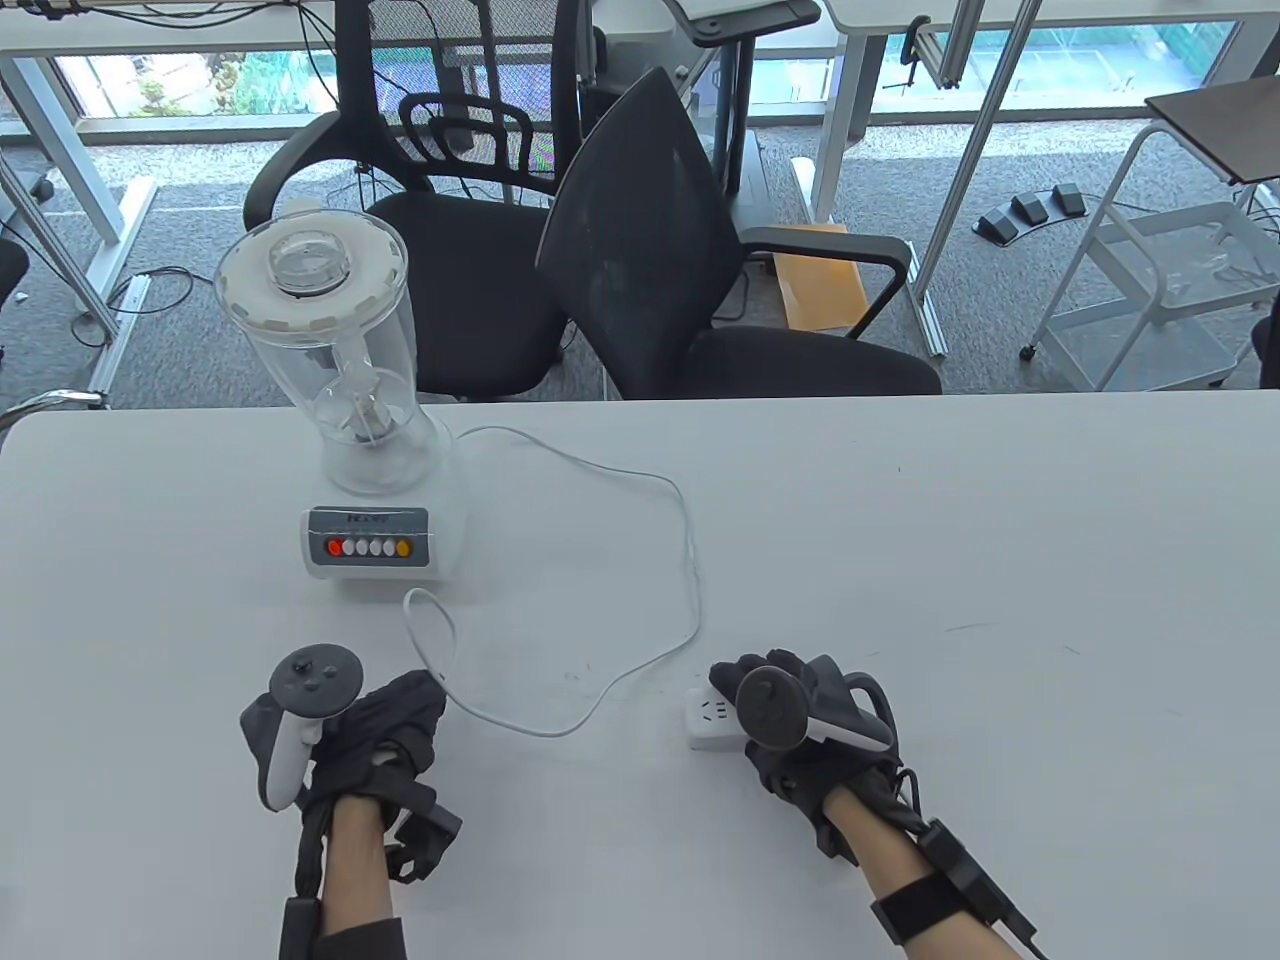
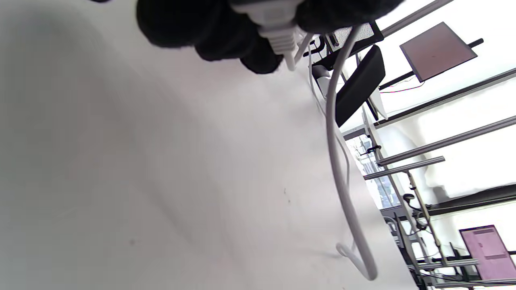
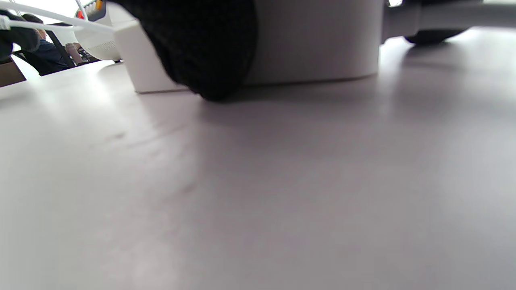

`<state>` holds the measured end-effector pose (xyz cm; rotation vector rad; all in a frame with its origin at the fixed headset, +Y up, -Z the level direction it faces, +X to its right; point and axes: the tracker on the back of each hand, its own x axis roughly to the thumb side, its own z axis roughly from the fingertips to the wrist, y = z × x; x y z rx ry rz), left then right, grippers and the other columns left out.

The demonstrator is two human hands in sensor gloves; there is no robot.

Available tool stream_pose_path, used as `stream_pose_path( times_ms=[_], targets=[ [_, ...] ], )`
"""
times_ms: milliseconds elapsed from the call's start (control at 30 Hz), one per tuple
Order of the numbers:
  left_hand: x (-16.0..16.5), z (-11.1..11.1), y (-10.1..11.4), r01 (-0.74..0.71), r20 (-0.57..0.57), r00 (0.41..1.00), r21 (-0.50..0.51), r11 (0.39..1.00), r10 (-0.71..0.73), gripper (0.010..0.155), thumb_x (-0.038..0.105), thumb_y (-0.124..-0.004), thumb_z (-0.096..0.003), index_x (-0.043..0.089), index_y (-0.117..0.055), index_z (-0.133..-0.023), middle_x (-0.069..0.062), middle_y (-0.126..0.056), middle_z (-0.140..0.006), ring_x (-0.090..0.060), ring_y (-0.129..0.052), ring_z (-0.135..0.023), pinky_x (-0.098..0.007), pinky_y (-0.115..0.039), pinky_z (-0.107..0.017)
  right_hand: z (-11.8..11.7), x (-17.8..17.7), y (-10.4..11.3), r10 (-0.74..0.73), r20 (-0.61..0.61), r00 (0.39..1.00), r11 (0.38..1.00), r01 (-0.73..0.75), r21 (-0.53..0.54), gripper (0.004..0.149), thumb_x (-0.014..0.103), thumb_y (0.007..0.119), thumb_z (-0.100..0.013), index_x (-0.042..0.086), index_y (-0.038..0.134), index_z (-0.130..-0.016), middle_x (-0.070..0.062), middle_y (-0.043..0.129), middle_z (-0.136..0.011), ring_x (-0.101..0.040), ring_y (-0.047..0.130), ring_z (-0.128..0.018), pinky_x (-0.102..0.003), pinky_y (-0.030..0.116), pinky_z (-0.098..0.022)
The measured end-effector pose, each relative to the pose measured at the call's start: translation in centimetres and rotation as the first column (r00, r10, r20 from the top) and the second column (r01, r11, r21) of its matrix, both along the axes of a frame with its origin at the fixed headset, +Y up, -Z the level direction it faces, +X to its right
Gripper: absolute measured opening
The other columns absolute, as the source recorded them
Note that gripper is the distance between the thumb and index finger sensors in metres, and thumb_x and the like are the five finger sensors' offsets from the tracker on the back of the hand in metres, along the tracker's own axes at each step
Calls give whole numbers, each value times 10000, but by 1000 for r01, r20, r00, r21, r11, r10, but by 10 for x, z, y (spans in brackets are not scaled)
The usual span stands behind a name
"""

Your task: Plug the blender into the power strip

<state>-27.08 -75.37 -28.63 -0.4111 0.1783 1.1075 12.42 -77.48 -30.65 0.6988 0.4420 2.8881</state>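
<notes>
A clear-jug blender (image 1: pixel 350 420) with a white base stands on the white table (image 1: pixel 950 520) at the left. Its white cord (image 1: pixel 690 560) loops right, then back to my left hand (image 1: pixel 395 720). In the left wrist view my left hand grips the white plug (image 2: pixel 278 30), with the cord (image 2: pixel 342 173) trailing down to the table. A white power strip (image 1: pixel 712 722) lies at centre right. My right hand (image 1: pixel 800 720) holds it against the table. In the right wrist view a gloved finger (image 3: pixel 205 48) lies against the strip's side (image 3: pixel 314 40). Plug and strip are apart.
Two black office chairs (image 1: pixel 660 250) stand just beyond the table's far edge. The blender base (image 1: pixel 370 545) sits close above my left hand. The cord loop lies on the table between my hands.
</notes>
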Motion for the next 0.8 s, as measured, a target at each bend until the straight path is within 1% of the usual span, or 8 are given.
stream_pose_path(
  times_ms=[67,200,300,367,533,667,800],
  targets=[
    [5,0,0,-95,14,995,11,995,95,583,415,-638,-581,72,-707,-1047,-115,-825,-839,-328,-794,-647,-756,-464,-692,0,0,0,-1,0,1000,1000,1,-1,850,172,826,-424,139,347,-1126,-272,424,-1126,-634,418,-984,-787,568,-567],
    [16,0,7,-72,55,996,39,997,70,585,428,-638,-582,87,-676,-1057,-100,-805,-856,-314,-794,-666,-752,-466,-696,0,0,0,-2,0,1000,1000,2,-1,851,174,825,-425,140,345,-1127,-270,424,-1127,-634,421,-983,-788,566,-566],
    [28,0,12,-126,107,987,53,991,120,583,424,-654,-583,85,-665,-1057,-113,-794,-862,-307,-803,-657,-749,-468,-699,0,0,0,-5,0,1000,1000,5,-3,851,174,824,-425,137,344,-1127,-273,421,-1127,-635,421,-982,-789,564,-567],
    [37,0,16,-148,129,982,67,987,139,582,414,-697,-577,90,-654,-1058,-116,-790,-885,-303,-813,-656,-749,-468,-700,0,0,0,-5,0,1000,1000,5,-4,852,175,824,-426,137,343,-1127,-272,424,-1126,-637,422,-981,-789,564,-566],
    [65,1,25,-154,210,970,128,980,125,580,401,-712,-562,114,-631,-1059,-103,-794,-902,-267,-836,-645,-737,-489,-705,0,0,0,-7,0,1000,1000,7,-5,852,176,823,-427,135,340,-1128,-272,421,-1127,-635,422,-982,-790,561,-566],
    [90,3,25,-145,251,962,149,978,105,572,390,-708,-563,135,-568,-1055,-92,-804,-925,-242,-855,-640,-721,-510,-709,0,0,-1,-8,1,1000,1000,8,-6,853,177,823,-427,134,338,-1128,-274,418,-1127,-637,423,-981,-789,560,-567],
    [112,3,22,-113,275,959,162,980,65,559,384,-719,-558,157,-561,-1044,-81,-803,-941,-221,-861,-632,-707,-530,-710,0,0,-1,-10,1,1000,1000,10,-8,853,178,823,-427,138,339,-1128,-271,418,-1128,-634,422,-983,-789,558,-568]
  ],
)
